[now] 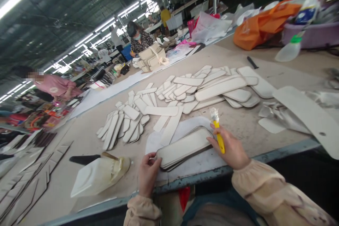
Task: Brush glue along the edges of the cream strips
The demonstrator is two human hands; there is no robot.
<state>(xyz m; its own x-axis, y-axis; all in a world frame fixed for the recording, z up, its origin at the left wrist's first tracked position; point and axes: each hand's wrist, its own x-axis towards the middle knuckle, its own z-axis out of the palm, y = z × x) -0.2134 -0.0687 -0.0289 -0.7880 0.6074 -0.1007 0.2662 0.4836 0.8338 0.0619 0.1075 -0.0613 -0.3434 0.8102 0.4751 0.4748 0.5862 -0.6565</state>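
Observation:
A stack of off-white, round-cornered strips with dark edges lies on a white sheet near the table's front edge. Thumb and bent fingers of my left hand grip the stack's left end. My right hand is closed round the yellow handle of a brush, bristles pointing up and coated in something whitish. Its fingertips also touch the stack's right end. Just beyond lies a loose heap of similar pale strips, long and short. Left of my left hand, a cut-open white plastic jug rests on its side, its mouth smeared yellowish.
A black-handled tool lies by the jug, with rows of strips farther left. To the right are a large pale panel, a squeeze bottle, an orange bag and a purple basin. Other people work at tables beyond.

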